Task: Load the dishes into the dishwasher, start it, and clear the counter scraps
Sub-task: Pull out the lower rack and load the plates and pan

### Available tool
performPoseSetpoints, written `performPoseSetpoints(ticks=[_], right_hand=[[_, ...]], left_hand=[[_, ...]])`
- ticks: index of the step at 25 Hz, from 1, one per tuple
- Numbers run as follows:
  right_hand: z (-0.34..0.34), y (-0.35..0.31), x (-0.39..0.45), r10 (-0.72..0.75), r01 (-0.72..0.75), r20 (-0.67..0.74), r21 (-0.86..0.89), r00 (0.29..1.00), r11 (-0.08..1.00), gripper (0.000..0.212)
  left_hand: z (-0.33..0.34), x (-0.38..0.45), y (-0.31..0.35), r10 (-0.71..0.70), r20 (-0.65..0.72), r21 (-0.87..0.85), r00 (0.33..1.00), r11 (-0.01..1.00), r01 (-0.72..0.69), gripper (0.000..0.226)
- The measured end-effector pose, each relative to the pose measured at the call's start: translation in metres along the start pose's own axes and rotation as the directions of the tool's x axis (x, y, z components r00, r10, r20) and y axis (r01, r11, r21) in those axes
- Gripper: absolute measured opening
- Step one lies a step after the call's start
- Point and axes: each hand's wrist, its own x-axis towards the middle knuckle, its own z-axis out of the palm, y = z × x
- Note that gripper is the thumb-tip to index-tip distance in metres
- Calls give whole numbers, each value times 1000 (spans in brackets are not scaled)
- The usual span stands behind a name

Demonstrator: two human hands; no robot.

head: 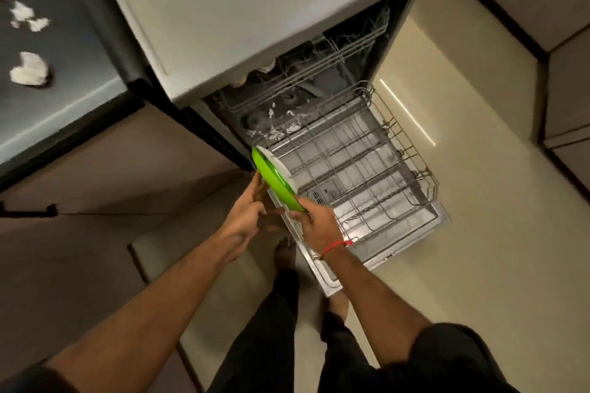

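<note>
**Holding a green plate on edge at the open dishwasher**

Starting far left: white paper scraps (29, 68) lie scattered on the dark counter (64, 99), several small bits toward the back and one larger crumpled wad nearer the front edge. Well apart from the hands.

Below the counter, brown cabinet fronts (95, 169) with a dark handle (28, 212) at the left edge.

Centre, upper: pale worktop (239, 9) over the dishwasher (319, 80), which stands open. Upper rack partly visible inside, blurred. More white shreds (277, 131) sit at the back of the lower rack; what they are, cannot tell.

Centre: left hand (247, 217), fingers mostly straight, reaches up so the fingertips touch the back of the green plate (274, 179). The palm sits just below the plate. Not curled round it, as far as shows.

Plate is green outside, white inside, tilted on edge at the near left corner of the lower rack (351, 169). Whether its rim already rests in the wires, cannot tell.

Right hand (316, 223) pinches the plate's lower rim, thumb and fingers closed on it. Red thread (336, 246) round that wrist.

Lower rack is pulled out over the dropped door (399, 252), wire rows showing.

Bottom: bare feet on pale floor (479, 201), dark trousers.

Far right: more cabinet fronts (558, 25).
</note>
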Motion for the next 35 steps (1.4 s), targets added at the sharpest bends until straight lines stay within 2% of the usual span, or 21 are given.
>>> performPoseSetpoints(ticks=[2,5,7,10,13,17,20,22,24,28,29,31,35], right_hand=[[18,38,40,82,-83,-60,-12,995,997,25],[53,100,96,165,-174,-121,-67,979,983,34],[72,132,124,154,-168,-135,-98,979,981,42],[91,166,156,114,-128,-160,-82,981,988,38],[97,178,175,124,-135,-122,-86,985,987,38],[99,185,205,293,-297,-47,-108,955,949,45],[94,185,217,425,-423,-21,-155,905,893,50],[88,192,213,538,-529,3,-185,843,828,52],[82,197,199,605,-589,25,-202,796,783,66],[72,194,153,585,-571,8,-209,811,794,95],[68,188,141,562,-555,-8,-169,827,814,93],[64,174,120,501,-501,-32,-116,865,858,75],[50,119,76,285,-284,-27,25,958,959,47]], left_hand=[[1,55,-3,-33,-32,52,999,998,35,85],[6,141,-18,-80,-52,47,995,995,83,80],[8,189,-32,-100,-47,41,994,994,102,84],[5,245,-48,-132,-33,52,991,990,134,92],[2,271,-53,-125,-52,43,991,991,128,87],[9,281,-50,-82,-28,52,996,995,84,78],[13,283,-51,-95,-55,64,994,993,98,78],[11,279,-52,-87,-69,71,994,993,92,76],[6,270,-52,-68,-64,69,996,995,73,74],[-6,246,-58,-56,-78,76,995,995,62,63],[-7,237,-60,-49,-87,78,995,995,56,58],[-10,215,-63,-22,-109,85,994,996,32,48],[-8,142,-63,92,-166,122,982,990,-72,33]])
